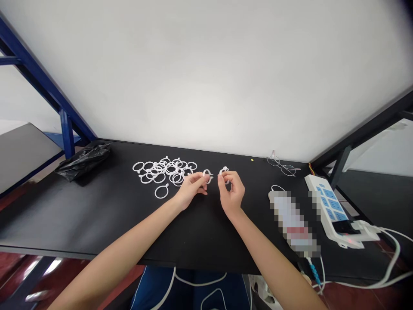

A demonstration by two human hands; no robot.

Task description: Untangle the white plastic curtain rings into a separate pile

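My left hand [191,189] pinches a white curtain ring [207,172] between thumb and fingers. Opposite it, a short gap away, my right hand [233,191] grips another white curtain ring [225,168], its small eyelet pointing up. Fingers cover part of both rings, and thin prongs stick out from the left one towards the right hand. To the left of my hands lies a loose pile of white rings [159,168] with small eyelets. One separate ring [167,185] rests just in front of that pile on the black table [206,232].
A black plastic bag [84,160] sits at the far left. On the right are eyeglasses [287,169], a blurred-out phone [292,221] on a cable, and a white power strip [329,206] with plugs. A white wall [206,86] rises behind the table.
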